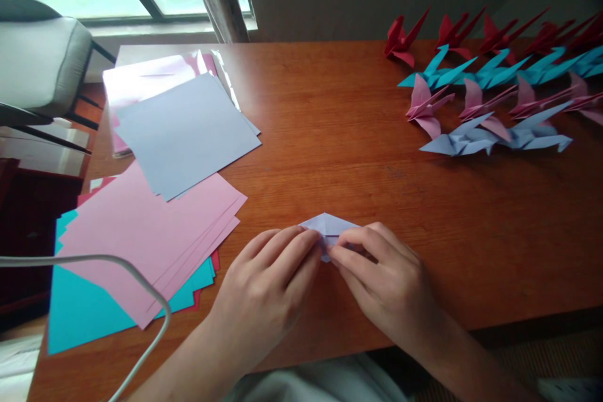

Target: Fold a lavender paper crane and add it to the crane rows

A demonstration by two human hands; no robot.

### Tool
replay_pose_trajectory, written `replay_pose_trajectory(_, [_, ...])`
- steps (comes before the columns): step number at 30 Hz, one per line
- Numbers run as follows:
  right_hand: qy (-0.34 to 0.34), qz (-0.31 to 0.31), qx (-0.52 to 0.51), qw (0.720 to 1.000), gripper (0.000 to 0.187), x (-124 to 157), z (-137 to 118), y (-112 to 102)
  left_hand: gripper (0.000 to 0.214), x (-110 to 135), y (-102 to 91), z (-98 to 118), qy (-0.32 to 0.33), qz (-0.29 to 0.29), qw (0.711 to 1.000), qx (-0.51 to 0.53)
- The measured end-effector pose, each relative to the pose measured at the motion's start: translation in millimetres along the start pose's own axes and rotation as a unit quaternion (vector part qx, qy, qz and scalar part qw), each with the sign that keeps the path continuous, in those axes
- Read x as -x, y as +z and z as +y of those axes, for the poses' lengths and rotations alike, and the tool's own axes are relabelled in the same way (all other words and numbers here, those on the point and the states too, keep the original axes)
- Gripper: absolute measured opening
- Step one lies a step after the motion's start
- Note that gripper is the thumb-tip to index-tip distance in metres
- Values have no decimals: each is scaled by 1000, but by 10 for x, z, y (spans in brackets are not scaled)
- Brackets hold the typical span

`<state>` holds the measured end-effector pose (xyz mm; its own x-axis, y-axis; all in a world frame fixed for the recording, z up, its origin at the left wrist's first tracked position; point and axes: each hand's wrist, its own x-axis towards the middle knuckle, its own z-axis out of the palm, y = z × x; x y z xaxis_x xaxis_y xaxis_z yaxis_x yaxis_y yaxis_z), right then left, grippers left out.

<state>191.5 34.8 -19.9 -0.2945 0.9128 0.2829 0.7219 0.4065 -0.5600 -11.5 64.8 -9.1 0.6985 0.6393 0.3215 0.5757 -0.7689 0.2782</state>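
A small piece of folded pale-blue origami paper [325, 223] lies near the table's front edge, its upper point facing away from me. My left hand [271, 286] pinches its left side, the fingertips close to the paper's middle. From the other side, my right hand [386, 273] grips the paper between thumb and forefinger. Both hands cover much of the lower part, so only the top triangle, a crease line and a small bottom tip show.
Pale-blue sheets [188, 135] lie on a plastic pack [141, 78] at the left. Nearer are pink sheets [151, 232] over turquoise sheets [89, 308]. A white cable [141, 279] crosses in front. Rows of red [401, 41], turquoise [436, 70], pink [426, 107] and pale-blue cranes [459, 138] stand at the right.
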Motion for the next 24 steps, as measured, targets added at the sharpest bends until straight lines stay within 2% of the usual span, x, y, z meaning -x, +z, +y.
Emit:
replay_pose_trajectory(6, [61,3,-39,997,16,12,-38,63,20,-23,66,63,-75,22,997,26])
replay_pose_trajectory(14, [146,25,-55,987,16,-67,-139,64,12,-104,112,161,-176,21,980,85])
replay_pose_trajectory(24, [181,22,-38,983,16,-123,-180,83,9,-137,135,143,-197,28,973,115])
